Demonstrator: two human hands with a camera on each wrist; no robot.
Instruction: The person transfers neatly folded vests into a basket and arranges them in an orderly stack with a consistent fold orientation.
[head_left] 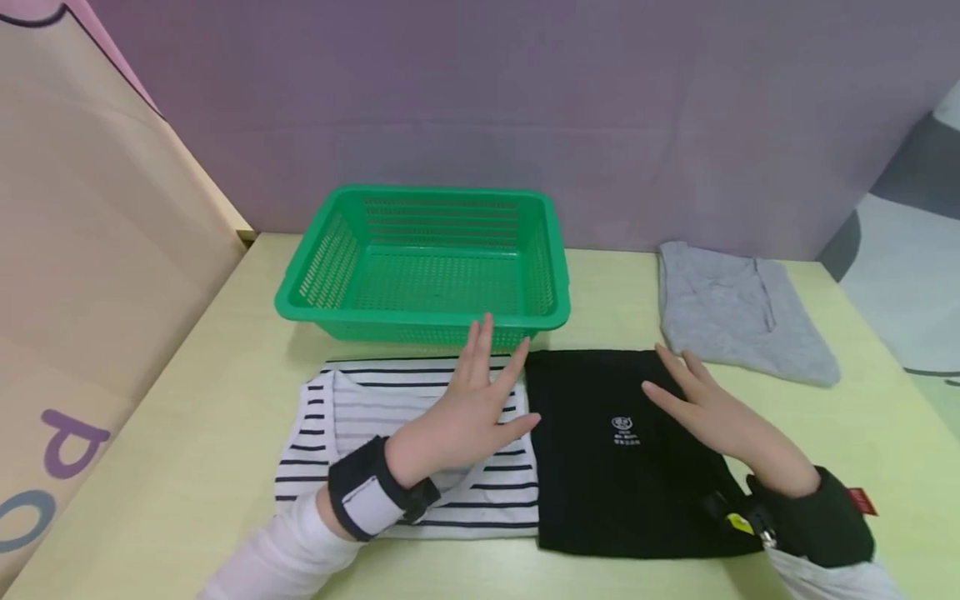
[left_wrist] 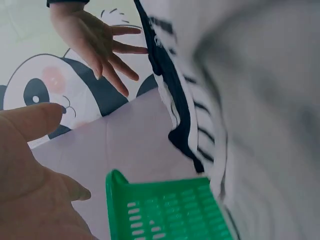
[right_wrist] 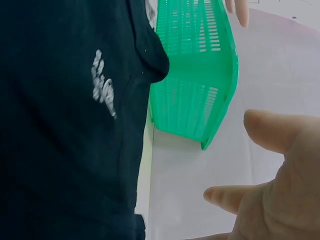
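A folded black garment with a small white print lies on the pale table, and a folded black-and-white striped garment lies just left of it. My left hand hovers flat with straight fingers over the striped garment's right part. Over the black garment's right part my right hand is spread, holding nothing. The left wrist view shows the striped garment, blurred, my left hand and my right hand beyond it. In the right wrist view are the black garment and my right hand.
An empty green plastic basket stands behind the two garments, also seen as the basket and basket in the wrist views. A grey garment lies at the back right. Walls close in the table at left and back.
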